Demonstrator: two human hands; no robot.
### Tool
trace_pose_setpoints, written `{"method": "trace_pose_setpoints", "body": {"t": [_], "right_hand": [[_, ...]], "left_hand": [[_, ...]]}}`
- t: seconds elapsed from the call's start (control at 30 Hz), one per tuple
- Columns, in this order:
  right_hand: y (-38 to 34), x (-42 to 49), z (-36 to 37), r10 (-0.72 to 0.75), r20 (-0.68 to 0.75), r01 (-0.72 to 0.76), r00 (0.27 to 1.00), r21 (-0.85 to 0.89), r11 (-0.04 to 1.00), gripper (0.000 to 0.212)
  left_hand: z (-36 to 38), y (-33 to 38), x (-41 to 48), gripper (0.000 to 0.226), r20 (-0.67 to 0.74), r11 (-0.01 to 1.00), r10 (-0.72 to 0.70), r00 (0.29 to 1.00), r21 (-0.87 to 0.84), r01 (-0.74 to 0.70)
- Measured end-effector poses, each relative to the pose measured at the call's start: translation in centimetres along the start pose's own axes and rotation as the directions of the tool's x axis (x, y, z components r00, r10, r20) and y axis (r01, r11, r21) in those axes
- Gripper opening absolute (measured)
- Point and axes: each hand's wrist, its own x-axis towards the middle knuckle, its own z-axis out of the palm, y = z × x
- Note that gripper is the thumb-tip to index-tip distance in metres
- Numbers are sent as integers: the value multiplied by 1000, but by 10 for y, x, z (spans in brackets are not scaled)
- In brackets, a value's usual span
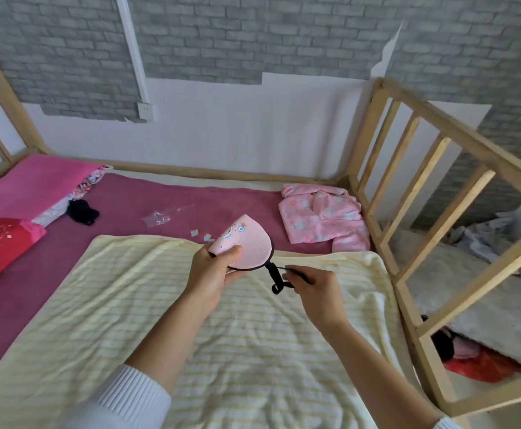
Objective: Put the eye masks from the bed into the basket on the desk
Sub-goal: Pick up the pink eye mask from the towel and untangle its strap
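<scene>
Two hands hold a folded pink eye mask [243, 246] above the bed: left hand [212, 274] grips the pad, right hand [313, 284] pinches its loose black strap [276, 275], which could snag.

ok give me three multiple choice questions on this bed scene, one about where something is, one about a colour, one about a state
1. Where does the pink pyjama top lie?
A. on the bed by the wooden rail
B. on the striped blanket
C. on the red pillow

2. What colour is the strap of the eye mask?
A. white
B. black
C. yellow

3. How is the eye mask being held?
A. lying flat on the blanket
B. folded in the left hand, the right hand on the strap
C. held by the right hand alone

Answers: 1 A, it lies on the maroon sheet next to the rail. 2 B, the strap is black. 3 B, the pink halves are doubled over in the left hand.
</scene>
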Motion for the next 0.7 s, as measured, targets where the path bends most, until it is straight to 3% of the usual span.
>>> {"method": "trace_pose_setpoints", "body": {"t": [0.07, 0.13, 0.2, 0.23, 0.3, 0.33, 0.4, 0.43, 0.57, 0.67, 0.7], "right_hand": [[-6, 2, -7, 13, -59, -8, 998, 74, 997, 21], [-16, 4, -15, 119, 29, -121, 992, 380, 917, 31], [-26, 5, -21, 184, 214, -283, 959, 722, 631, 30], [-30, 5, -24, 183, 274, -329, 944, 808, 489, 23], [-36, 8, -28, 144, 321, -352, 936, 875, 334, 14], [-37, 9, -29, 140, 325, -353, 935, 881, 314, 24], [-37, 14, -25, 188, 282, -332, 941, 882, 335, 33], [-35, 16, -22, 219, 217, -289, 951, 872, 395, 33], [-32, 15, -8, 138, -80, -62, 987, 605, 794, 37], [-36, 9, -4, 66, 47, -79, 997, 360, 930, 10], [-36, 7, -3, 47, 107, -75, 993, 284, 956, 10]], "left_hand": [[-5, -2, 0, 24, -49, 1000, 26, 998, 19, -25], [-10, -5, 0, 20, -80, 999, 29, 996, 28, -27], [-13, -9, -2, 18, -76, 999, 19, 997, 33, -17], [-13, -11, -2, 17, -66, 999, 18, 998, 32, -16], [-14, -13, -4, 15, -45, 999, 28, 999, 30, -27], [-13, -13, -5, 14, -28, 999, 38, 999, 29, -37], [-12, -12, -7, 15, 32, 998, 66, 997, 22, -67], [-11, -11, -9, 16, 66, 997, 80, 995, 18, -82], [-9, -11, -12, 20, 160, 993, 118, 980, -4, -119], [-13, -10, -14, 22, 188, 991, 112, 976, 55, -125], [-15, -9, -15, 22, 214, 987, 107, 971, 92, -129]]}}
